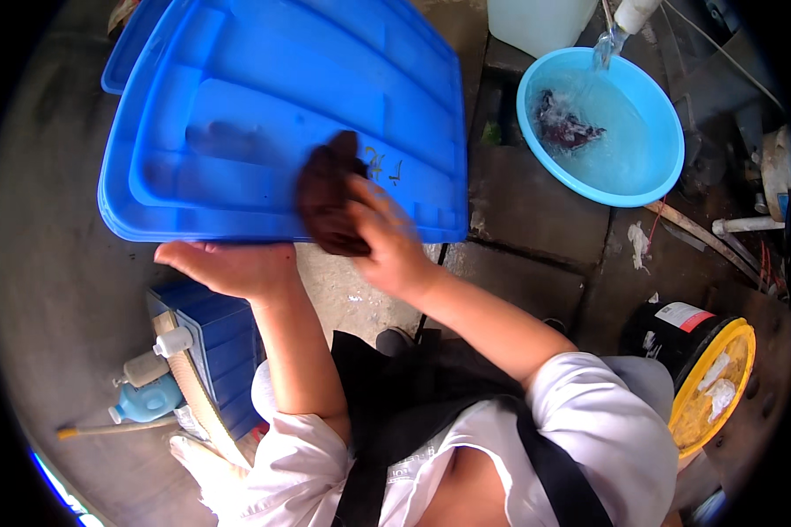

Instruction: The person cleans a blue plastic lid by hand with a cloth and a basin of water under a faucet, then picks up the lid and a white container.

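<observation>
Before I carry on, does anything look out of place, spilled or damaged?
A crumpled white scrap lies on the floor near the basin, and more white scraps sit on the yellow top of the bucket, like stray litter. Dark patches show on the blue lid; stain or reflection, I can't tell.

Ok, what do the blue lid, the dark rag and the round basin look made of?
Blue lid: probably moulded plastic, semi-gloss, with raised panels and rounded corners. Dark rag: likely cloth, matt, bunched softly, though blurred. Basin: likely plastic, smooth, with an evenly light-blue rim.
</observation>
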The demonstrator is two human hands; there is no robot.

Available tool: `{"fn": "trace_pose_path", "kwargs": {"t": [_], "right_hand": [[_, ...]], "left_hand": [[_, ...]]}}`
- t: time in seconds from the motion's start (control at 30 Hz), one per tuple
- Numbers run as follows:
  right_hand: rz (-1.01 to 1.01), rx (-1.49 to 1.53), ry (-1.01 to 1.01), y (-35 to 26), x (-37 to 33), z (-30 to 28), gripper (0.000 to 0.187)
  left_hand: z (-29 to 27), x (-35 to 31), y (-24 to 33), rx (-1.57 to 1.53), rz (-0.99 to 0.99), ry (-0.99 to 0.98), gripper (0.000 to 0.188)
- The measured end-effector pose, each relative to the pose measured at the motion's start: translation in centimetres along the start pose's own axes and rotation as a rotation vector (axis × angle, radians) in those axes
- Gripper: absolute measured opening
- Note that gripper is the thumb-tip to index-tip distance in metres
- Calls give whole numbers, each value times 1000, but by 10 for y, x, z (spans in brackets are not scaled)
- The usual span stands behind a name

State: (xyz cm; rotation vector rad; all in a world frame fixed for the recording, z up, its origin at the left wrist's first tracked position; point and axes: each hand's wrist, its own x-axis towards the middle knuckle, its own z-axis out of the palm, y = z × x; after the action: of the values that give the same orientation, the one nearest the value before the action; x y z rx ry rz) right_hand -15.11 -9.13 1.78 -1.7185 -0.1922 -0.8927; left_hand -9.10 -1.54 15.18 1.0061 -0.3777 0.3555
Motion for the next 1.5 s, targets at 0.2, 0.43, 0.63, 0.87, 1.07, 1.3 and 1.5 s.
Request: {"fn": "trace_pose_path", "kwargs": {"t": [0.2, 0.43, 0.63, 0.87, 1.07, 1.3, 1.5], "right_hand": [[496, -82, -176, 105, -129, -43, 59], [226, 88, -140, 46, -20, -24, 57], [-38, 144, -107, -18, 103, -5, 50], [514, 173, 18, 107, -51, -21, 42], [849, 99, 101, 80, -60, -8, 44], [176, 208, 255, 50, 41, 23, 62], [-27, 55, 408, 111, 171, 35, 55]], "left_hand": [[-8, 6, 3, 350, 103, 160, 57], [8, -1, 2, 298, 97, 150, 55], [12, -2, 6, 237, 89, 22, 47], [5, -4, 9, 206, 31, 68, 46], [-4, -5, 32, 156, 43, -20, 50], [-15, -10, 43, 332, 5, -78, 60], [-38, -13, 41, 400, -90, -98, 68]]}}
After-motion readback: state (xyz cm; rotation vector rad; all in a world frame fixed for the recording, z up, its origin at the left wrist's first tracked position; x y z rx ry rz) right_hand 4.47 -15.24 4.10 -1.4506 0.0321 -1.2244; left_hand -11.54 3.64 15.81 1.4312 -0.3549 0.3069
